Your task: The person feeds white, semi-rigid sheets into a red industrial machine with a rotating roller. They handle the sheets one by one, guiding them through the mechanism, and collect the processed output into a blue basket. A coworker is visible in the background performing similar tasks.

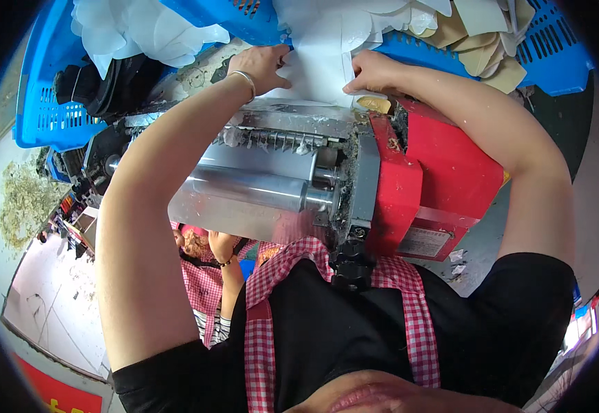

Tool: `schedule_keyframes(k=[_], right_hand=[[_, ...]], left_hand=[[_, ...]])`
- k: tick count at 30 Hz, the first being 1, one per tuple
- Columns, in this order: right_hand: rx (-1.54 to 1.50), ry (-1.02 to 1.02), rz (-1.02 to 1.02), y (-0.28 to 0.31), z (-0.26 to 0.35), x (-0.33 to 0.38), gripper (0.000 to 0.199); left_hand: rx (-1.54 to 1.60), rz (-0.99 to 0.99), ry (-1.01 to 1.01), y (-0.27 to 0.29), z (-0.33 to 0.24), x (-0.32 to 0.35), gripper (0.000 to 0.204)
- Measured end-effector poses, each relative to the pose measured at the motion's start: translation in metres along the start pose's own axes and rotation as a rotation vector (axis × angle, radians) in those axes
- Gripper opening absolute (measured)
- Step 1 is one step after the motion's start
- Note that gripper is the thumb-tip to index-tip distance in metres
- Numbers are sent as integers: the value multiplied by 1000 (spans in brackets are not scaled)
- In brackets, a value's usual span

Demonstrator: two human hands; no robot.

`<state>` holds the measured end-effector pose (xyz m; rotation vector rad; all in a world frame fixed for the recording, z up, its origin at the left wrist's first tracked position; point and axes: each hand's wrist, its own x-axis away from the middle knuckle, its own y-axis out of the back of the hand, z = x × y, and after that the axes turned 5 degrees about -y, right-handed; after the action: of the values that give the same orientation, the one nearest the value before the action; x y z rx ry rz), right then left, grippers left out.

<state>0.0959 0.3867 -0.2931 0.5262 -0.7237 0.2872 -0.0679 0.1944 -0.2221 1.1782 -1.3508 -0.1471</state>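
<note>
A white sheet (318, 77) lies flat at the back edge of a roller machine, between my two hands. My left hand (261, 69) rests at the sheet's left edge, thumb spread apart from the fingers. At the opposite edge, my right hand (375, 72) has its fingers curled in and pressed on the sheet's border. A small tan piece (374, 104) lies just below that hand. In front of the sheet sit the machine's shiny metal roller (244, 186) and a spring-lined bar (279, 140) with white scraps caught on it.
Blue baskets (554, 55) at the back hold white and tan sheets (475, 41). The machine's red housing (444, 165) stands at right, a black knob (352, 265) close to my chest. Another person's hand (222, 244) shows beneath the machine at left. Black items (106, 86) fill the left basket.
</note>
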Motion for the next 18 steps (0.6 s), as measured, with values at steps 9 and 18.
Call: schedule_keyframes(k=[9, 18], right_hand=[[-28, 397, -211, 37, 19, 39, 31], [52, 319, -1286, 183, 41, 42, 29]], left_hand=[[533, -181, -155, 21, 15, 16, 69], [30, -1356, -431, 155, -35, 8, 61]])
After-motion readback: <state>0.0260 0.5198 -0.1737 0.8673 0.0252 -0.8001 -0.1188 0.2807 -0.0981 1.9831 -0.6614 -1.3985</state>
